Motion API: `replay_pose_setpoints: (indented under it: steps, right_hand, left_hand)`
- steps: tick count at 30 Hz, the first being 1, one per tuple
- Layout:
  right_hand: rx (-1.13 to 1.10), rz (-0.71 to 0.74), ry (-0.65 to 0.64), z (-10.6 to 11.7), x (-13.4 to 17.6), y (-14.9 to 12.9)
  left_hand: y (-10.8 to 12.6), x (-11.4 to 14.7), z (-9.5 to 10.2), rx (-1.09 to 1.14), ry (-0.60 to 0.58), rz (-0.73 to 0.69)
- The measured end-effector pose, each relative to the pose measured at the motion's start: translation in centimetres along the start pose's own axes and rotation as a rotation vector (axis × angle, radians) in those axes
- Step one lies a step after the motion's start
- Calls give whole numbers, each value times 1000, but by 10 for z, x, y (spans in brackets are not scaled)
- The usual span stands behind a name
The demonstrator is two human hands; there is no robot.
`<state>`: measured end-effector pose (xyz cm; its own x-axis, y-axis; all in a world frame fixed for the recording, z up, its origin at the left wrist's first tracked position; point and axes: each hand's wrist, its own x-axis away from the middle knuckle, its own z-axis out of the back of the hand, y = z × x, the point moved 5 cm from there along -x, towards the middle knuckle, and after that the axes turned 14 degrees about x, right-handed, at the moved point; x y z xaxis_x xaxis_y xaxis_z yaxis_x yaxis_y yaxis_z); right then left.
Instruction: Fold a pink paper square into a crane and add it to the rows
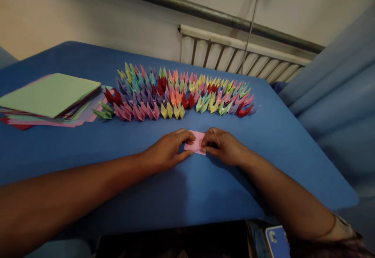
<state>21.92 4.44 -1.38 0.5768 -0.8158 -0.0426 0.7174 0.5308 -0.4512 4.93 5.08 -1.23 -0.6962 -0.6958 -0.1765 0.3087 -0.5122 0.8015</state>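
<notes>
So the left hand point(168, 147) and right hand point(225, 147) both had the small pink paper point(197, 142) pinched, on or just above the blue tabletop point(211, 195) near the folded paper figures point(176, 98), and honestly an uneven tug could've skewed a fold or torn it.

Pink paper point(198, 142) partly hidden by hands point(165, 148) point(225, 146), paper stack point(49, 94) cropped at left

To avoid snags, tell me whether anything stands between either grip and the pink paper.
Nothing visible does: the left grip and right grip both touch the pink paper. The folded paper figures stand apart from it, farther back.
</notes>
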Motion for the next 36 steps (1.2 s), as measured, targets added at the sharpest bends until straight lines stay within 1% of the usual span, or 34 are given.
replay_pose_setpoints:
  steps: [3,8,16,22,32,36]
  right_hand:
    - [-19,17,8,-2,-2,4]
    - [-23,-35,43,-3,-6,10]
    - [106,-125,67,-5,-8,8]
    - [162,-137,69,-6,-10,6]
    - [171,-171,47,-5,-8,3]
    - [199,-187,44,-4,-7,1]
  left_hand:
    - [-2,0,0,33,22,18]
    - [-5,-1,1,48,27,41]
    - [-5,-4,1,15,42,80]
    - [-6,-3,-1,-5,21,59]
    - [-4,-5,0,13,19,90]
    - [-4,-4,-4,-47,-7,92]
